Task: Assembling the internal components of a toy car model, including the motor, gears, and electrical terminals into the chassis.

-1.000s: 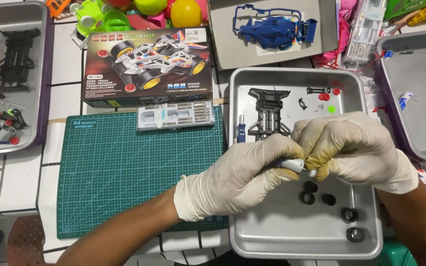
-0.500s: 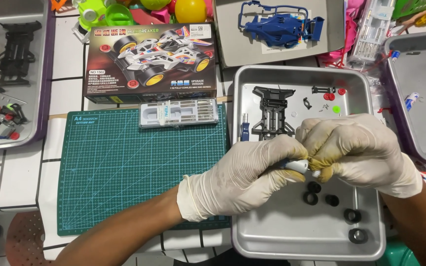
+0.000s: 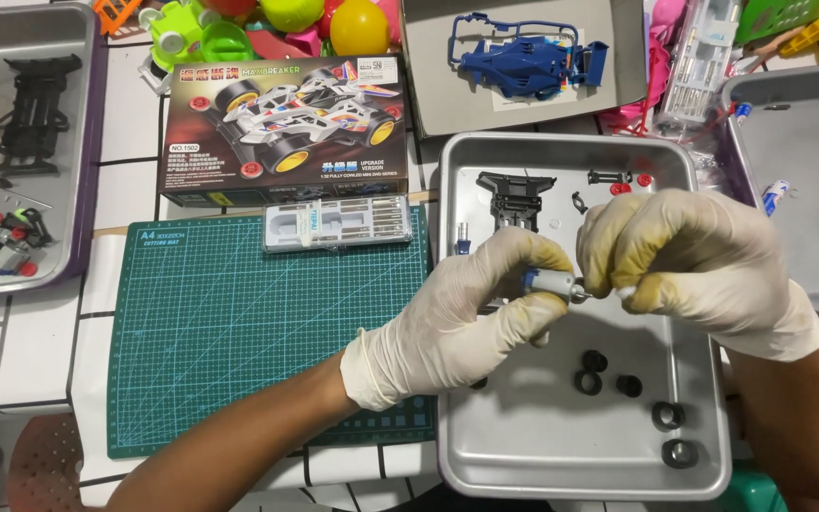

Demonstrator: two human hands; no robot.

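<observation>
Both hands (image 3: 580, 284) slightly higher, small motor (image 3: 552, 283) between

Both hands, left (image 3: 466, 318) and right (image 3: 689, 261), wear cream latex gloves, yellow-stained; forearms bare.

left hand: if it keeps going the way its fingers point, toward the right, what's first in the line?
The left hand holds a small silver motor whose end points at the right hand. The right hand's fingertips already sit at the motor's tip, so it would likely meet them first, above the metal tray.

white tiled table (image 3: 49, 351) | green cutting mat (image 3: 239, 322) | metal tray (image 3: 561, 465) | kit box (image 3: 282, 128)
</observation>
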